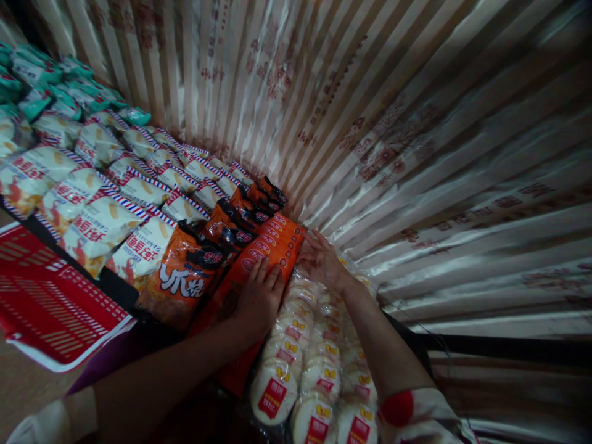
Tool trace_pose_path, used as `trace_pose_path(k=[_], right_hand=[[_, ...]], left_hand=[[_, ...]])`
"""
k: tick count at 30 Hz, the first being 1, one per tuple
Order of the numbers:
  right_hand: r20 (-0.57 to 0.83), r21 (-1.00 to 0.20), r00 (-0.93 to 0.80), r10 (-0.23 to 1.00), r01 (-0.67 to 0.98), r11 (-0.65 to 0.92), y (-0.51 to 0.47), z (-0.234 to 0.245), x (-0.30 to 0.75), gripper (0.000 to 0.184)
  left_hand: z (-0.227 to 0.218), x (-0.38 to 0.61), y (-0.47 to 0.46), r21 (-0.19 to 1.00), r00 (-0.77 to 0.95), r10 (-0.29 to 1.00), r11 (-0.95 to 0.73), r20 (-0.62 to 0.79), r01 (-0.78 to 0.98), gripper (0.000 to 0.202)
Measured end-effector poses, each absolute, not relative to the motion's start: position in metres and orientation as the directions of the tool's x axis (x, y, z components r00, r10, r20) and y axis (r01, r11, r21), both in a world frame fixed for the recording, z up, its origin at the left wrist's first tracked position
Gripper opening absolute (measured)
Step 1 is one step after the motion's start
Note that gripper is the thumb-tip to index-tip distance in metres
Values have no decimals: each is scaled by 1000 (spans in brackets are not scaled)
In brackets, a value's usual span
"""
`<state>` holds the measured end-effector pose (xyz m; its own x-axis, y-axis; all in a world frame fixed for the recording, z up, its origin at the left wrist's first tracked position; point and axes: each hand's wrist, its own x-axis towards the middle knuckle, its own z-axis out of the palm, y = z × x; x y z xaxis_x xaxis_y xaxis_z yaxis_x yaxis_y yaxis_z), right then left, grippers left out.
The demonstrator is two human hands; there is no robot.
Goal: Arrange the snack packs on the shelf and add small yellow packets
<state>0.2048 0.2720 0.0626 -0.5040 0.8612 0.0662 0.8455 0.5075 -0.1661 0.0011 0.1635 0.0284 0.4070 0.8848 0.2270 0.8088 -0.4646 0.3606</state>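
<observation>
My left hand (260, 299) lies on a row of orange-red packets (285, 237), its fingers stretched over their tops. At the far end of that row is my right hand (322, 262), fingers loosely extended and apart. It rests at the edge where the orange-red packets meet clear-wrapped round white crackers (274, 388), which run in rows toward me. Neither hand grips anything visibly. Just left of the row stand orange and black snack bags (185, 271), the nearest one upright and larger in view.
Several white snack bags (99, 225) with striped edges fill the left. Green bags (37, 68) sit beyond them at the far left. A red plastic basket (60, 296) with a pale rim is at lower left. Pleated, printed curtain-like sheeting (370, 142) rises behind the goods.
</observation>
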Motion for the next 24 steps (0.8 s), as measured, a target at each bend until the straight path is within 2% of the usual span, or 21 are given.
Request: trace_pose_path(k=[9, 19, 24], right_hand=[[91, -210, -606, 790, 764, 610, 281, 49, 217, 26], [153, -228, -591, 792, 758, 611, 277, 49, 215, 24], [161, -224, -627, 762, 729, 647, 277, 50, 213, 26]], left_hand=[[29, 3, 164, 338, 395, 881, -466, 260, 818, 42], [27, 3, 165, 347, 389, 879, -469, 277, 813, 42], [21, 4, 172, 357, 366, 871, -474, 329, 805, 47]])
